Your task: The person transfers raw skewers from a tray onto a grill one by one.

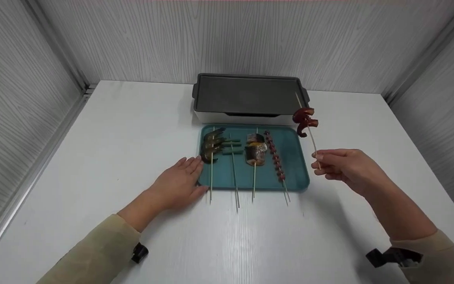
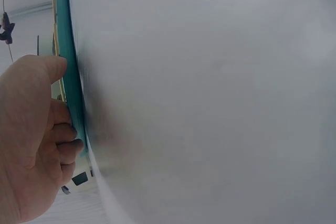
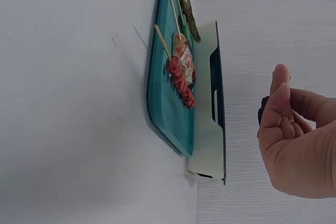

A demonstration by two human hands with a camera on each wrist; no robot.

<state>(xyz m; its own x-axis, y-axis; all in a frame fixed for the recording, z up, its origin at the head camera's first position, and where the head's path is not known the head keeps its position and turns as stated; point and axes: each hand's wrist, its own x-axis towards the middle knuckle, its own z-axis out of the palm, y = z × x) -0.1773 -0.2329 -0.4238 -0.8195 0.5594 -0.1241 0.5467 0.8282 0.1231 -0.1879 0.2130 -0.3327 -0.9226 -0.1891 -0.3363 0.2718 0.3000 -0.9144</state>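
My right hand point(image 1: 351, 167) pinches the lower stick of a skewer with dark red, curled, octopus-like pieces point(image 1: 302, 118), raised at the tray's right and tilted up toward the left. In the right wrist view, the right hand point(image 3: 302, 135) hides most of that skewer. My left hand point(image 1: 177, 183) rests against the left edge of a teal tray point(image 1: 296, 157), fingers extended and thumb at its front corner. The left wrist view shows the left hand's thumb point(image 2: 55, 68) touching the tray rim. Shrimp point(image 1: 209, 146), green vegetable point(image 1: 231, 152), fish point(image 1: 255, 152) and small red-piece point(image 1: 276, 161) skewers lie on the tray.
Behind the tray stands a grill with a flat black plate point(image 1: 246, 94) and light body. Both sit on a white table point(image 1: 144, 130), walled by pale wood-grain panels point(image 1: 250, 39) at the back and sides. Several stick ends overhang the tray's front edge.
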